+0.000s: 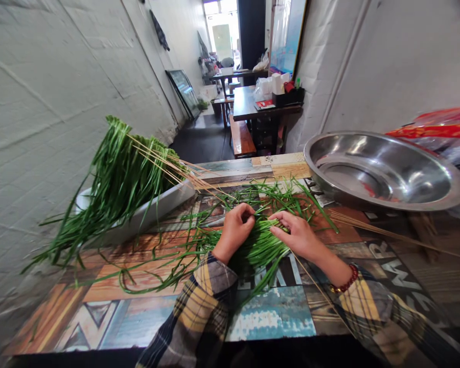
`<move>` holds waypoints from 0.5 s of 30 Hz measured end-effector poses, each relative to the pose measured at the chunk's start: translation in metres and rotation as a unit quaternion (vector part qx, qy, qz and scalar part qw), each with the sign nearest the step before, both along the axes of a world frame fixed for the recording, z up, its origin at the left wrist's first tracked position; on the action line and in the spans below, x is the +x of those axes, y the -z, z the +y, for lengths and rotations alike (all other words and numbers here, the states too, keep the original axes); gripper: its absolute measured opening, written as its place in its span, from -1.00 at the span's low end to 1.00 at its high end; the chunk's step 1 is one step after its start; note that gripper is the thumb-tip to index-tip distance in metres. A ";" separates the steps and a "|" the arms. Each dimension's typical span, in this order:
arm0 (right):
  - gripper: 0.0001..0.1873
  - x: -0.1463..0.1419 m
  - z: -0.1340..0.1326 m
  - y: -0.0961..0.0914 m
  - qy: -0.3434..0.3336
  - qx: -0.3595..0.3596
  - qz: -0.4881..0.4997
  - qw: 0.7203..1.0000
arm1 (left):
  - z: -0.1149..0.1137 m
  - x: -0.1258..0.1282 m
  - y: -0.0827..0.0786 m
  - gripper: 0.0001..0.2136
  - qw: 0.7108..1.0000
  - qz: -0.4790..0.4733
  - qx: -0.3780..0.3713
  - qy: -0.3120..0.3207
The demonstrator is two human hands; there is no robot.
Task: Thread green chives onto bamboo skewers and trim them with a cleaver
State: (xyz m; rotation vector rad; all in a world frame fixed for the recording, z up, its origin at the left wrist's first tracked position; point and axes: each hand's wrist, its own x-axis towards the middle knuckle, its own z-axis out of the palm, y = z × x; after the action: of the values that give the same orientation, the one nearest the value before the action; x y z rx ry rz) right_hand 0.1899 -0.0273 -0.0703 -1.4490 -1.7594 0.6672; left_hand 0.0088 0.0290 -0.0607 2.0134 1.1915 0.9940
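Note:
A bunch of green chives [262, 246] lies on the table in front of me, its pale cut ends toward my right hand. My right hand [298, 234] pinches those ends between thumb and fingers. A thin bamboo skewer [316, 283] runs from under this hand toward the table's front edge. My left hand [237, 227] is closed at the bunch's left side, thumb against curled fingers; what is between them is hidden. Loose chives [287, 197] are scattered behind and to the left of both hands.
At left, a white tray [138, 222] holds a thick row of chives [128, 168] threaded on skewers, ends sticking out right. A wide steel basin [414, 179] stands at right, with several skewers [360, 225] beside it. Farther back are another table [247, 99] and a bench [241, 137].

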 end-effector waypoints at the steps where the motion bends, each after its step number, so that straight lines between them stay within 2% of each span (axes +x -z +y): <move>1: -0.76 0.000 0.000 0.000 0.002 0.002 0.007 1.000 | 0.000 0.001 0.000 -0.85 1.000 -0.015 -0.022 0.006; 4: -0.76 -0.001 0.000 0.000 0.002 0.011 0.029 1.000 | -0.003 0.003 0.000 -0.80 0.998 -0.029 -0.045 0.022; 10: -0.77 -0.002 0.001 0.001 0.007 0.014 0.048 0.999 | -0.007 0.004 -0.007 -0.86 0.998 -0.022 -0.033 0.047; 15: -0.77 -0.002 0.001 0.001 0.006 0.020 0.047 0.999 | -0.008 0.005 -0.009 -0.87 0.999 -0.017 -0.008 0.031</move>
State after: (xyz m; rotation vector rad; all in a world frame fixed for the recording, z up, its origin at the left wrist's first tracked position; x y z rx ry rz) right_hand 0.1878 -0.0261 -0.0713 -1.3790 -1.6814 0.6790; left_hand 0.0137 0.0215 -0.0513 2.0009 1.1091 0.9814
